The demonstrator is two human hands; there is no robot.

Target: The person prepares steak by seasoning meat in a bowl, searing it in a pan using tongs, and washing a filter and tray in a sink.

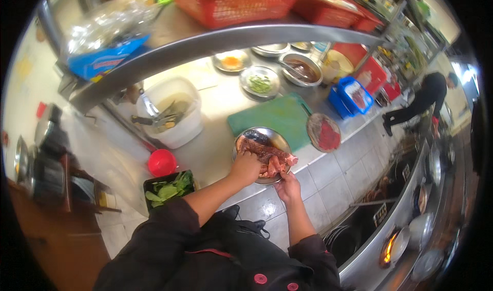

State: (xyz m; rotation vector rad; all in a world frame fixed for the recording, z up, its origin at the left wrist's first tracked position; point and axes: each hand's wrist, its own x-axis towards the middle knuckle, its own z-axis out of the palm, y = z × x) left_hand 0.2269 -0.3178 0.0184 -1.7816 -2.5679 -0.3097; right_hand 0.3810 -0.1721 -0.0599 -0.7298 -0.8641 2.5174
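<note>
A round metal bowl with dark liquid and raw meat in it is before me, at the near edge of a green cutting board. My left hand reaches over the rim with its fingers on the meat; their tips are partly hidden. My right hand grips the near right rim of the bowl, close to pieces of meat that hang at the edge. Right of the board lies a round plate with red meat on it.
Left stand a white plastic tub with utensils, a red bowl and a black container of green leaves. Behind are metal bowls of food and a blue basket. A metal shelf edge crosses overhead. At right, a flame burns by a pan; a person bends beyond.
</note>
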